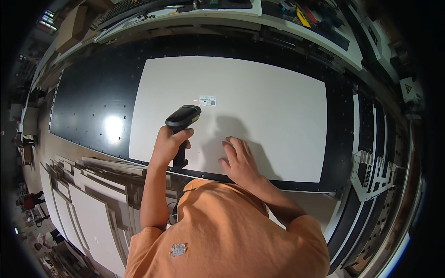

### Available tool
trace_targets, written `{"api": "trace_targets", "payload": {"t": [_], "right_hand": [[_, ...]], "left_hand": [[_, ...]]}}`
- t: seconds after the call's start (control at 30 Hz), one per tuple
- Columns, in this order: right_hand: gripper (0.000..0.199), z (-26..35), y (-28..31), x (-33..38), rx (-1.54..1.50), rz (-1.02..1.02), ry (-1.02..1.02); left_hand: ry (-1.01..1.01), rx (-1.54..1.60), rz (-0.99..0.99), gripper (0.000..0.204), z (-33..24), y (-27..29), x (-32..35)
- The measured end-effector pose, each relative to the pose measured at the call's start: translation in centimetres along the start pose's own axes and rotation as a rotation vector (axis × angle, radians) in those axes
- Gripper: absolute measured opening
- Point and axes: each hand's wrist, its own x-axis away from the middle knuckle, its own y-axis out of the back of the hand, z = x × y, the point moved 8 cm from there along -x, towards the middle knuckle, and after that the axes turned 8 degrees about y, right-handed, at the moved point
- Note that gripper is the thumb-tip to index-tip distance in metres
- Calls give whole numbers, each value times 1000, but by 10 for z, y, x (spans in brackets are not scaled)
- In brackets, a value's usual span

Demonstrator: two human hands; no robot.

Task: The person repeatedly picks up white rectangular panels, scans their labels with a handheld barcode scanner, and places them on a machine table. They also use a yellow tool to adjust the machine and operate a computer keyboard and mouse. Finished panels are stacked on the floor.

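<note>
My left hand (169, 143) is wrapped round the grip of a black handheld barcode scanner (184, 115). The scanner's head points up and to the right, and a short red light line falls just left of a white printed label (207, 100). That label lies on a large white panel (278, 116), which rests flat on a black machine table (88, 111). Over the panel's near part my right hand (238, 160) hovers or rests, holding nothing, its fingers partly bent and apart; whether it touches the surface I cannot tell. Its shadow falls on the panel.
Several white boards (95, 213) stand leaning at the lower left. Along the far side runs a bench with tools, among them a yellow one (302, 17). Machine rails and a white bracket (368, 176) are at the right. A cardboard box (71, 28) stands at the far left.
</note>
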Motion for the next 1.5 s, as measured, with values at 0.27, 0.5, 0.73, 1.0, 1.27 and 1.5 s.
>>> {"api": "trace_targets", "payload": {"t": [0.27,0.5,0.73,1.0,1.27,1.5], "right_hand": [[52,14,-28,9,-39,59,109],[67,38,-36,7,-98,143,266],[83,17,-25,-7,104,92,170],[91,-34,-6,13,231,175,6],[91,-31,-11,27,328,99,-88],[90,-45,2,30,351,53,-139]], "left_hand": [[10,-4,-41,29,-22,-5,16],[20,-90,-49,28,-16,-4,12],[7,-45,93,33,4,-41,0],[52,50,128,33,53,-50,21],[41,113,117,29,64,-48,30],[86,120,139,31,73,-60,12]]}}
